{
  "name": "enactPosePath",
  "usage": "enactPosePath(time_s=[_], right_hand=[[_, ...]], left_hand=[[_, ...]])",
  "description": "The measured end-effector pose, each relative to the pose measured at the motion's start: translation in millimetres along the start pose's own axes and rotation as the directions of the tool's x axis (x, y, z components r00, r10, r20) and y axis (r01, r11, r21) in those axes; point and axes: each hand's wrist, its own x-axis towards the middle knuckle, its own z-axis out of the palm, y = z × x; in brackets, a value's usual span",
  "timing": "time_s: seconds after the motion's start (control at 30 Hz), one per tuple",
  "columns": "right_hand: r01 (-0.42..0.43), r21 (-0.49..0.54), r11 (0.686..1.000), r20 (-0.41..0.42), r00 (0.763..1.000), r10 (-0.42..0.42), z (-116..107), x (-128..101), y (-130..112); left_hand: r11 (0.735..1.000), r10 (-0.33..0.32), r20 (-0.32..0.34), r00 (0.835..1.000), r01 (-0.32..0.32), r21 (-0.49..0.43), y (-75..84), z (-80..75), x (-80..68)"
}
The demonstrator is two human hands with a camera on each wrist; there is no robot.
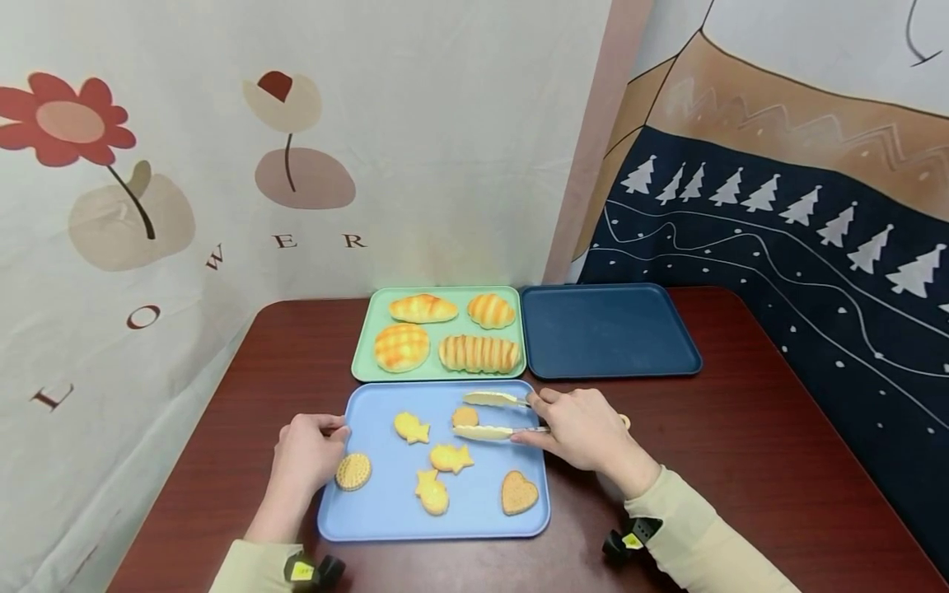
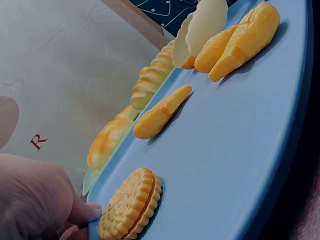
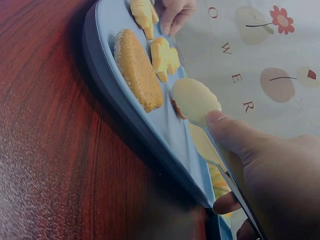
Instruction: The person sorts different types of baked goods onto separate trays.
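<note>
My right hand [image 1: 574, 428] grips cream-tipped tongs [image 1: 485, 431], whose two tips stand either side of a small round cookie [image 1: 465, 416] on the light blue tray [image 1: 385, 515]. My left hand [image 1: 311, 449] pinches that tray's left rim, thumb on top [image 2: 82, 212], beside a round sandwich cookie [image 1: 353, 471] [image 2: 131, 205]. Three fish-shaped cookies [image 1: 451, 458] and a heart cookie [image 1: 518, 492] [image 3: 137, 70] also lie on the tray. In the right wrist view a tong tip [image 3: 195, 100] hovers over the tray's rim [image 3: 125, 105], with a fingertip of my right hand [image 3: 270, 165] pressed on it.
Behind the blue tray sits a green tray [image 1: 366, 329] with several bread rolls, and a bare dark blue tray [image 1: 608, 329] lies to its right. All rest on a dark red wooden table [image 1: 741, 428] set against cloth-covered walls.
</note>
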Motion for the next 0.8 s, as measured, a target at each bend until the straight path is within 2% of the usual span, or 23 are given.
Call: enactPosePath(time_s=[0.47, 0.8], right_hand=[[0.025, 0.035, 0.999, -0.017, 1.0, -0.024, 2.6, -1.6, 2.3], [0.039, 0.048, 0.998, -0.054, 0.998, -0.036, -1.2, -1.1, 4.3]], left_hand=[[1.0, 0.012, -0.003, 1.0, -0.012, -0.008, -1.5, 1.1, 0.9], [1.0, -0.011, 0.003, 1.0, 0.011, -0.003, -0.9, -0.5, -0.1]])
